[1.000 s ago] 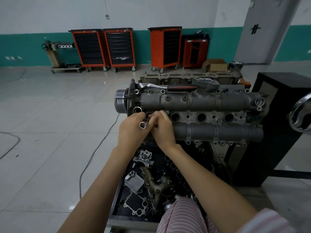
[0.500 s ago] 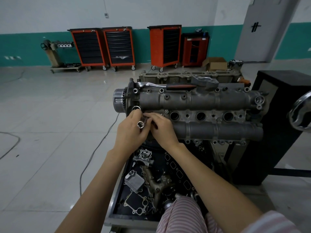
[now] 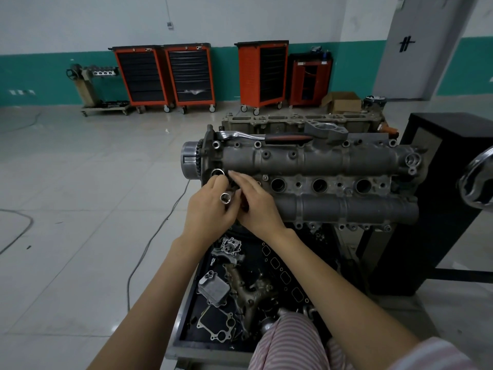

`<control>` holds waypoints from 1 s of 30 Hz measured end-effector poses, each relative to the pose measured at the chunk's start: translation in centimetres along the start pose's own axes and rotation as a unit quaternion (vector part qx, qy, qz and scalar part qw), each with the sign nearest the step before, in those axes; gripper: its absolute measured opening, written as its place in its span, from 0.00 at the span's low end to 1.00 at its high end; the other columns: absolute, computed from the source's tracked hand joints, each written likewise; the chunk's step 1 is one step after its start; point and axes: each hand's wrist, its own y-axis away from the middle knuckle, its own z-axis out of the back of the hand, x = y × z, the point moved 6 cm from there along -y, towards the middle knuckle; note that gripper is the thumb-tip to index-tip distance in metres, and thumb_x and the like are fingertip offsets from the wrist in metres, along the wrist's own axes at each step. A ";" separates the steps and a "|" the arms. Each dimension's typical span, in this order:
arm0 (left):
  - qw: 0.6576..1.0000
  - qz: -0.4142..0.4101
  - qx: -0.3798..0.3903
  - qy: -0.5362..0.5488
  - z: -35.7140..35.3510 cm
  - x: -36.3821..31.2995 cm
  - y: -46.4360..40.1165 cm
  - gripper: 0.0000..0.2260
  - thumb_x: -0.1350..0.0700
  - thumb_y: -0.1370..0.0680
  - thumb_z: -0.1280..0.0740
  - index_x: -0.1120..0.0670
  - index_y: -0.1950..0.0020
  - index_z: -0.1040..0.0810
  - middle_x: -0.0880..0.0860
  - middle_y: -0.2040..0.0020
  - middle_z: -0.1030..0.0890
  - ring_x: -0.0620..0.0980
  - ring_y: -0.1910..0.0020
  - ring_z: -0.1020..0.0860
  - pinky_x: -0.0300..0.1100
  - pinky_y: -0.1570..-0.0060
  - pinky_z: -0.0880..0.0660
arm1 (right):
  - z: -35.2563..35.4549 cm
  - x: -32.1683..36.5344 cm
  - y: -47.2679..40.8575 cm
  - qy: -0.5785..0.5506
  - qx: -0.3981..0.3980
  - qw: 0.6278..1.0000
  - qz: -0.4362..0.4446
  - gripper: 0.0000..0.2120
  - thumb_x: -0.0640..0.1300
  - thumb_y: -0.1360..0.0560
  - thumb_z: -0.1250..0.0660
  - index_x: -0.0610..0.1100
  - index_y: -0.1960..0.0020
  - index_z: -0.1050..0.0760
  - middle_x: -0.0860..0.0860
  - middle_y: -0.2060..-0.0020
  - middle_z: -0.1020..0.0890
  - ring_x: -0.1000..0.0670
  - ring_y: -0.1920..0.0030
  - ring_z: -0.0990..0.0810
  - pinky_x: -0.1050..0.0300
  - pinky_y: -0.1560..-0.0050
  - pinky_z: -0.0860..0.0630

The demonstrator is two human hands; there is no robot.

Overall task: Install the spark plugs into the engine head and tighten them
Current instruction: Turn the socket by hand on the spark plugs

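The grey engine head (image 3: 320, 161) lies across a stand, with three open plug wells (image 3: 319, 185) visible along its middle. My left hand (image 3: 210, 206) grips a chrome socket (image 3: 226, 198), its open end facing me, over the leftmost well. My right hand (image 3: 256, 201) is pressed against the left one, fingers stretched toward the same well. Both hands hide that well, and no spark plug can be seen. A ratchet with a red and black handle (image 3: 266, 137) rests on the head's far edge.
A black tray (image 3: 186, 311) below the head holds loose engine parts and gaskets. A black stand (image 3: 437, 198) and a chrome handwheel (image 3: 477, 182) are at right. Another engine block (image 3: 301, 121) sits behind. Orange tool carts (image 3: 186, 76) line the far wall. A cable (image 3: 149, 244) crosses the floor.
Both hands have shifted slightly up and toward the leftmost well. The right hand's fingers have stretched forward over the left hand's fingers.
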 end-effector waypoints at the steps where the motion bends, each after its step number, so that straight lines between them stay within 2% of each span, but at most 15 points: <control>1: 1.000 0.002 0.001 0.006 0.0 0.1 0.0 0.10 0.59 0.27 0.33 0.57 0.61 0.35 0.49 0.65 0.32 0.47 0.71 0.37 0.32 0.75 0.45 | 0.0 0.0 -0.1 -0.005 0.003 1.000 0.000 0.24 0.32 0.30 0.34 0.40 0.34 0.30 0.46 0.37 0.26 0.51 0.38 0.27 0.66 0.39 0.33; 4: 1.000 0.016 -0.001 0.014 -0.1 0.3 0.0 0.14 0.57 0.26 0.33 0.53 0.61 0.38 0.48 0.65 0.32 0.47 0.71 0.36 0.34 0.74 0.44 | 0.1 -0.2 -0.3 -0.026 -0.010 0.999 -0.023 0.16 0.32 0.28 0.36 0.38 0.41 0.24 0.45 0.45 0.20 0.48 0.44 0.23 0.57 0.43 0.28; 7: 0.999 0.047 0.004 0.019 -0.3 0.7 -0.3 0.17 0.52 0.24 0.33 0.53 0.65 0.39 0.45 0.69 0.34 0.49 0.72 0.35 0.37 0.75 0.43 | 0.2 -0.9 -0.3 -0.069 -0.064 0.992 -0.084 0.09 0.33 0.28 0.34 0.38 0.48 0.21 0.45 0.52 0.19 0.49 0.50 0.22 0.60 0.49 0.27; 11: 0.999 0.032 -0.021 -0.003 -0.1 -0.1 -0.4 0.21 0.55 0.25 0.30 0.53 0.69 0.41 0.46 0.73 0.39 0.50 0.75 0.38 0.39 0.75 0.44 | 0.0 -0.9 -0.5 -0.059 -0.097 0.988 -0.108 0.01 0.34 0.29 0.33 0.36 0.57 0.25 0.46 0.60 0.23 0.51 0.60 0.26 0.59 0.61 0.28; 14: 0.999 -0.005 -0.032 -0.008 0.1 -0.2 -0.1 0.17 0.57 0.26 0.32 0.53 0.67 0.40 0.47 0.71 0.36 0.47 0.74 0.39 0.37 0.75 0.44 | 0.1 -0.7 -0.3 -0.050 -0.089 0.990 -0.092 0.06 0.34 0.29 0.33 0.37 0.52 0.25 0.47 0.55 0.23 0.54 0.58 0.27 0.59 0.58 0.28; 16: 1.000 -0.008 -0.023 -0.009 -0.1 0.1 0.1 0.12 0.58 0.26 0.33 0.55 0.64 0.35 0.50 0.69 0.31 0.47 0.73 0.37 0.38 0.74 0.41 | 0.2 -0.4 -0.1 -0.031 -0.053 0.996 -0.057 0.17 0.34 0.30 0.33 0.40 0.41 0.26 0.47 0.44 0.23 0.54 0.48 0.26 0.62 0.48 0.28; 17: 1.000 -0.001 -0.019 -0.009 -0.3 0.2 0.1 0.11 0.58 0.27 0.32 0.57 0.63 0.34 0.51 0.67 0.29 0.46 0.72 0.36 0.39 0.73 0.40 | 0.1 -0.2 -0.1 -0.017 -0.031 0.999 -0.037 0.22 0.34 0.30 0.34 0.41 0.36 0.29 0.47 0.38 0.26 0.54 0.42 0.27 0.65 0.43 0.31; 18: 1.000 0.006 -0.017 -0.007 -0.4 0.3 0.1 0.10 0.58 0.27 0.32 0.57 0.62 0.34 0.52 0.66 0.29 0.46 0.71 0.36 0.39 0.73 0.40 | 0.0 0.0 -0.1 -0.007 -0.015 1.000 -0.024 0.25 0.34 0.29 0.34 0.42 0.33 0.32 0.48 0.35 0.28 0.54 0.38 0.29 0.67 0.41 0.34; 20: 1.000 0.019 -0.015 0.003 -0.4 0.3 0.0 0.11 0.56 0.28 0.34 0.54 0.61 0.37 0.49 0.65 0.30 0.46 0.71 0.36 0.39 0.72 0.40 | -0.1 0.0 -0.1 -0.007 0.001 1.000 -0.022 0.24 0.34 0.28 0.35 0.42 0.32 0.32 0.47 0.35 0.28 0.52 0.36 0.29 0.64 0.38 0.34; 22: 1.000 0.022 -0.010 0.008 -0.4 0.3 0.0 0.12 0.53 0.27 0.35 0.51 0.61 0.39 0.47 0.65 0.31 0.46 0.70 0.35 0.39 0.72 0.39 | -0.2 -0.1 -0.1 -0.019 -0.002 0.999 -0.030 0.19 0.34 0.28 0.35 0.39 0.37 0.27 0.45 0.40 0.23 0.48 0.40 0.25 0.57 0.39 0.30; 23: 1.000 0.025 -0.007 0.008 -0.4 0.3 0.0 0.13 0.52 0.26 0.35 0.51 0.62 0.39 0.45 0.66 0.32 0.46 0.71 0.35 0.38 0.71 0.40 | -0.1 -0.4 -0.1 -0.033 -0.012 0.998 -0.042 0.16 0.34 0.27 0.35 0.39 0.40 0.25 0.45 0.43 0.21 0.48 0.42 0.23 0.58 0.41 0.29; 26: 0.998 0.060 -0.009 0.012 -0.4 0.5 -0.2 0.18 0.51 0.25 0.32 0.51 0.67 0.40 0.44 0.72 0.38 0.47 0.73 0.36 0.37 0.75 0.44 | 0.3 -0.9 -0.2 -0.082 -0.063 0.990 -0.098 0.10 0.34 0.29 0.33 0.38 0.48 0.21 0.45 0.51 0.18 0.49 0.50 0.21 0.67 0.49 0.28; 28: 0.997 0.074 -0.020 0.006 -0.3 0.4 -0.4 0.20 0.52 0.25 0.32 0.52 0.69 0.41 0.44 0.74 0.40 0.49 0.74 0.37 0.39 0.76 0.45 | 0.2 -1.1 -0.4 -0.085 -0.086 0.986 -0.117 0.05 0.34 0.30 0.31 0.37 0.54 0.21 0.45 0.57 0.19 0.49 0.56 0.22 0.61 0.56 0.26; 30: 0.998 0.065 -0.024 0.004 -0.3 0.1 -0.5 0.22 0.52 0.25 0.31 0.54 0.71 0.40 0.46 0.75 0.39 0.50 0.75 0.37 0.42 0.76 0.43 | 0.0 -1.2 -0.5 -0.085 -0.098 0.982 -0.138 0.03 0.34 0.30 0.32 0.35 0.58 0.25 0.45 0.60 0.22 0.49 0.60 0.24 0.56 0.60 0.27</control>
